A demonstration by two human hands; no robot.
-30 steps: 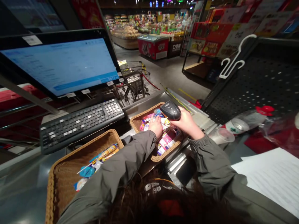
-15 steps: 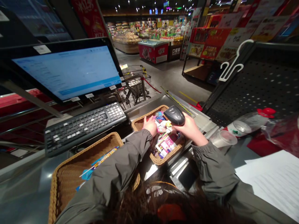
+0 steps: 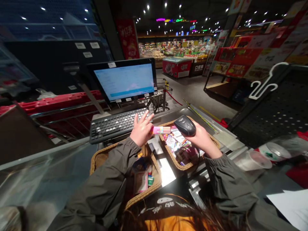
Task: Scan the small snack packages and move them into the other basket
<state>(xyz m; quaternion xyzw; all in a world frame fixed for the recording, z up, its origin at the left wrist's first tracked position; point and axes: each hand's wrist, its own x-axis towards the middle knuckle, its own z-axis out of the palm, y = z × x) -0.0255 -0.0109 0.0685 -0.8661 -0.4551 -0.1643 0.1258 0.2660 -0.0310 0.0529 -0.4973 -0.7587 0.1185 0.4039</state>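
Observation:
Between the two wicker baskets, my left hand pinches a small pink packet with a striped end, the other fingers raised in front of the keyboard. My right hand is wrapped round a black barcode scanner, whose head points left toward the packet. Beneath the scanner, the right basket holds several small colourful packets. Under my left forearm stands the left basket, partly hidden by the sleeve, with a few small items such as a pink-edged pack in it.
A black keyboard and a lit monitor stand behind the left basket. To the right are a clear plastic cup, a bottle lying on its side, and paper sheets. A white hook hangs on the dark panel.
My left hand has come out of the right basket with the pink packet and moved left. The scanner stays in my right hand. The view has turned left and up.

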